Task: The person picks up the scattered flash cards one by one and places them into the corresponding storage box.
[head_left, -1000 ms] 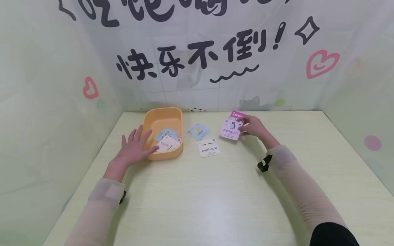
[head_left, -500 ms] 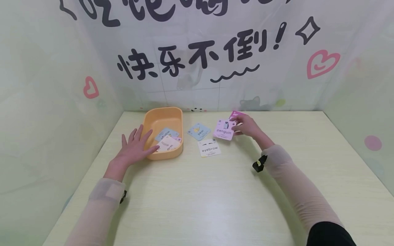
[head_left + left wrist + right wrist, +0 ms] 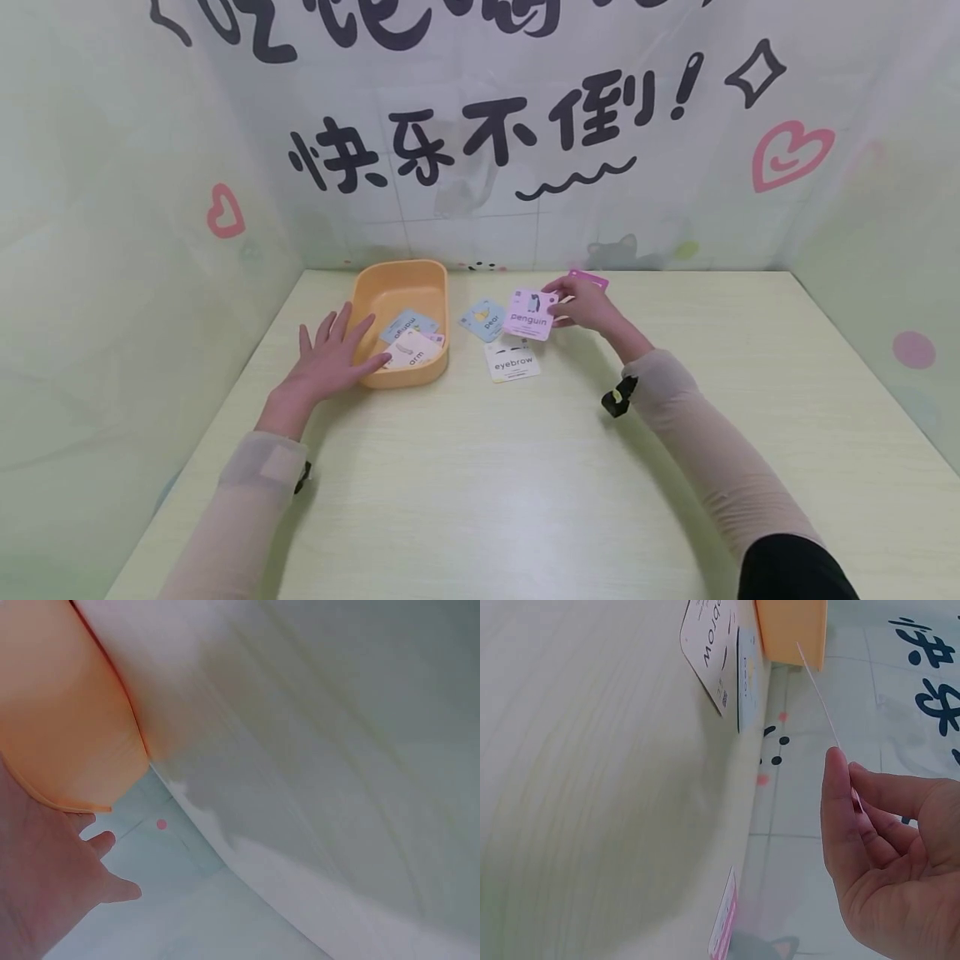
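Observation:
My right hand point(image 3: 588, 307) pinches the edge of a pink penguin card point(image 3: 529, 315) between thumb and fingers. In the right wrist view that card point(image 3: 819, 694) appears edge-on, raised off the table. Seen from the head, it overlaps the corners of the blue pear card point(image 3: 480, 319) and the white eyebrow card point(image 3: 513, 362). With fingers spread, my left hand point(image 3: 327, 358) rests on the near left rim of an orange basket point(image 3: 401, 379). Inside the basket lie a white arm card point(image 3: 411, 348), a blue card point(image 3: 409, 323) and part of a pink one.
A magenta card point(image 3: 590, 279) lies at the table's back edge, partly behind my right hand. Behind the pale wooden table point(image 3: 480, 483) hangs a white sheet point(image 3: 480, 225) with black lettering, and printed sheets close off both sides.
My right hand has carried the penguin card leftward, away from the magenta card and over the pear and eyebrow cards. The left hand stays at the basket.

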### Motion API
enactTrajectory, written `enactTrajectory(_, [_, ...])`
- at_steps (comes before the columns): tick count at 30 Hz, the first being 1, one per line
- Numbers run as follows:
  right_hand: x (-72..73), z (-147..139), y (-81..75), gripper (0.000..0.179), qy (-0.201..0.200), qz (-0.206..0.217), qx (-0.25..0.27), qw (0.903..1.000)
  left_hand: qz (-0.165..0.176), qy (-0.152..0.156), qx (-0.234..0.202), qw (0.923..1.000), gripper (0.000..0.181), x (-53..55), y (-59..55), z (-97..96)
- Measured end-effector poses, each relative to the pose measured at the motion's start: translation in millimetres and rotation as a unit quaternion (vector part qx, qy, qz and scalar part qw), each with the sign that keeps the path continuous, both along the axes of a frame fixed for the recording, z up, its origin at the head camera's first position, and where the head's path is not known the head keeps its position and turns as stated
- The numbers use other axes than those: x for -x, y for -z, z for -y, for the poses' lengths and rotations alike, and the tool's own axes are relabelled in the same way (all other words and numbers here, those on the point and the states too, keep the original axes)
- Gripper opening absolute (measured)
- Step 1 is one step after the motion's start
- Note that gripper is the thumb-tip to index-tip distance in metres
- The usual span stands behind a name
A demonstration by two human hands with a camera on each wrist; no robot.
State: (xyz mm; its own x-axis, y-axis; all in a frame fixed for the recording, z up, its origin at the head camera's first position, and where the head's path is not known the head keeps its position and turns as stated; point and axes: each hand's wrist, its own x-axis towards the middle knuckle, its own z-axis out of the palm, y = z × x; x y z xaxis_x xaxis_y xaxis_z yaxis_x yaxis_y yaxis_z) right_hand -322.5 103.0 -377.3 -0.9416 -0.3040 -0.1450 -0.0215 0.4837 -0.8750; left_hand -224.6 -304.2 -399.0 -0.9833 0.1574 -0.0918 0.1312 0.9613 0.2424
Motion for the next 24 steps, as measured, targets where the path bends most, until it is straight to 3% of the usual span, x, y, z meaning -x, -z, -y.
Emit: enactTrajectory(24, [-6.6,42,-16.2,0.041,-0.034,-0.006,0.021,0.9992,0.0,0.002,0.003,1.0,0.09,0.4,-0.6,-0.5])
